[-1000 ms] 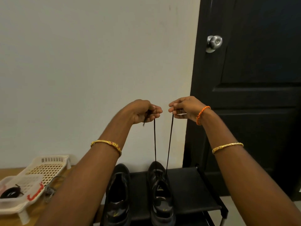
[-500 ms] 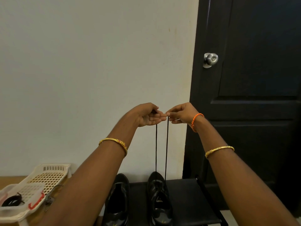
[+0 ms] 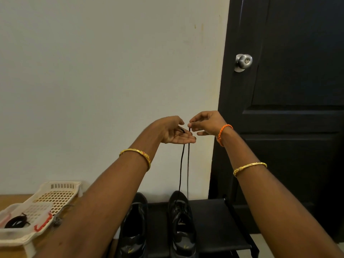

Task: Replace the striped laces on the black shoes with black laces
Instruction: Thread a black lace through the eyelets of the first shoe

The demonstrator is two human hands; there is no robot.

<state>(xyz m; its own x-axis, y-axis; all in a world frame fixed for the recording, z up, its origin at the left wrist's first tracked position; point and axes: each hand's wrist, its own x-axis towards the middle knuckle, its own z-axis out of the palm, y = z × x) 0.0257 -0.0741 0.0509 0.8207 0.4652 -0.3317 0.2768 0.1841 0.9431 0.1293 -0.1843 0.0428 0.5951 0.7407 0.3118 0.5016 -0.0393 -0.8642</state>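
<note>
Head view: both hands are raised in front of a pale wall (image 3: 93,81), close together, fingertips almost meeting. The left hand (image 3: 176,131) lies palm up with its fingers stretched out flat, and one end of the black lace (image 3: 181,170) rests across that palm. The right hand (image 3: 206,122), just beside it, pinches the other end between thumb and forefinger while its remaining fingers are loosely spread. The two strands hang straight down from the hands, near each other, to the right shoe (image 3: 181,226) far below, where they enter the eyelets. The left shoe (image 3: 134,231) stands just beside it, below the left forearm, which covers part of it. Both shoes sit on a black rack (image 3: 214,224).

Well below and outward of the left hand, a cream plastic basket (image 3: 57,194) sits on a wooden surface (image 3: 11,199). A smaller tray (image 3: 16,233) nearer the camera holds a coiled black lace (image 3: 15,221). A striped lace (image 3: 58,219) lies between the tray and the left forearm, partly hidden by the arm. Beyond the right hand stands a black door (image 3: 297,108) with a metal knob (image 3: 243,61) above the hand.
</note>
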